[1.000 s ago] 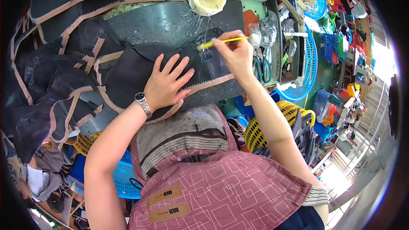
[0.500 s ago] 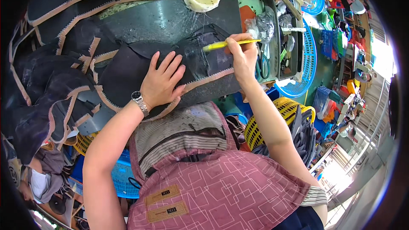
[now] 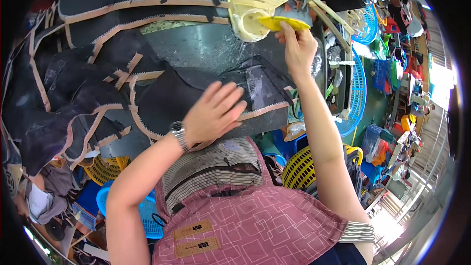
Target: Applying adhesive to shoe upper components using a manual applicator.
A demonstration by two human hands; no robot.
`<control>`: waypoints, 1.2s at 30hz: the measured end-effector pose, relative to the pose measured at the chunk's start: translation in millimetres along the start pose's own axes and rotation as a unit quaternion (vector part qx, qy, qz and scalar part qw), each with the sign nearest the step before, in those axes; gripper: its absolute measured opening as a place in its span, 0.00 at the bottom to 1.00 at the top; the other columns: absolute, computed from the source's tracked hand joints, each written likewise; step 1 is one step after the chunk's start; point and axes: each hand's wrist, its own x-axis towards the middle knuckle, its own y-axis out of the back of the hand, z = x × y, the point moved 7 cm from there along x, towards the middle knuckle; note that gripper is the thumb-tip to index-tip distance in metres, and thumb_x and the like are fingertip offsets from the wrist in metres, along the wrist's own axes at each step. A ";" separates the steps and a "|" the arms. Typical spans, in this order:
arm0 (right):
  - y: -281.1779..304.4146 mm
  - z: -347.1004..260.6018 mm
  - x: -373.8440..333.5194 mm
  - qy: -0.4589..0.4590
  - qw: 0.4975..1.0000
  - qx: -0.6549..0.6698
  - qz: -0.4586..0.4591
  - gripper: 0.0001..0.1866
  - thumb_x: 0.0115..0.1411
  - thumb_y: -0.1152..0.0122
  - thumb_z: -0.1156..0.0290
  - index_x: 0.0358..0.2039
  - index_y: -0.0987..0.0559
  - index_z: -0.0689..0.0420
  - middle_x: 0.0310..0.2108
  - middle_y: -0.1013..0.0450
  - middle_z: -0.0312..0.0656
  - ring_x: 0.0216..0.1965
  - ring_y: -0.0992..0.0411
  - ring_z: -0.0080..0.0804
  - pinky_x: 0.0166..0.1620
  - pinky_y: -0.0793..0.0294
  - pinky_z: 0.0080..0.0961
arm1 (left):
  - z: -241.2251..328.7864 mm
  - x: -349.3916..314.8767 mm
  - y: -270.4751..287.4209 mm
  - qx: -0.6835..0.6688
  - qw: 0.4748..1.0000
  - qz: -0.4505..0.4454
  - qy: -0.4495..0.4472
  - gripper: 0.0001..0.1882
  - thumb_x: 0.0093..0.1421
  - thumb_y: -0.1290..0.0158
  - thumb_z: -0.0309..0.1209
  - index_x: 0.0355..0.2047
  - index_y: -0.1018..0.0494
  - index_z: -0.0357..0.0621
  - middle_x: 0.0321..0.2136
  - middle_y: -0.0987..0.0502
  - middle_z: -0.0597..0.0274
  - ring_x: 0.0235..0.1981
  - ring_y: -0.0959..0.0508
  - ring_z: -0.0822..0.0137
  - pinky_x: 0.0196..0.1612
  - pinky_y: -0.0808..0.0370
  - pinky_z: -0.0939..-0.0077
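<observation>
My right hand is closed around the yellow handle of a brush. The brush's tip end reaches the round mouth of a cream-coloured plastic glue pot, and its bristles cannot be made out there. Over the near edge of a black sheet-like piece, my left hand is held with fingers extended, slightly blurred; whether it touches the piece I cannot tell. That piece has a tan zigzag-cut border, and a wet, shiny patch shows right of the left hand.
Several more black pieces with tan borders overlap on the left and far side of the dark work board. A blue basket and a tray of small things stand on the right. Yellow baskets sit below the table edge.
My right hand has moved the brush away from the black piece, up to the glue pot's mouth. My left hand has shifted right across the view, its fingers bent a little more.
</observation>
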 end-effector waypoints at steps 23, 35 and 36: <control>-121.0 -49.4 -87.7 0.005 0.957 -0.087 -0.275 0.11 0.50 0.36 0.68 0.25 0.28 0.59 0.20 0.28 0.38 0.20 0.31 0.19 0.27 0.29 0.21 | -119.0 -97.7 86.0 -0.152 0.884 0.046 0.439 0.07 0.58 0.48 0.26 0.37 0.26 0.39 0.24 0.24 0.49 0.24 0.24 0.55 0.29 0.30 0.70; -2.5 -48.8 -102.7 -0.139 0.979 0.151 0.023 0.08 0.63 0.48 0.68 0.31 0.28 0.59 0.26 0.27 0.38 0.23 0.31 0.21 0.30 0.31 0.16 | -113.6 -84.6 87.2 -0.208 0.882 -0.056 0.420 0.10 0.57 0.48 0.29 0.37 0.25 0.37 0.28 0.22 0.53 0.30 0.22 0.60 0.35 0.28 0.72; 3.4 -48.3 -79.8 -0.117 0.987 0.108 0.002 0.10 0.64 0.50 0.67 0.36 0.27 0.62 0.26 0.27 0.39 0.25 0.29 0.22 0.31 0.29 0.18 | -113.1 -84.5 85.0 -0.251 0.866 -0.085 0.424 0.11 0.58 0.49 0.31 0.36 0.25 0.35 0.26 0.22 0.56 0.28 0.24 0.64 0.34 0.29 0.74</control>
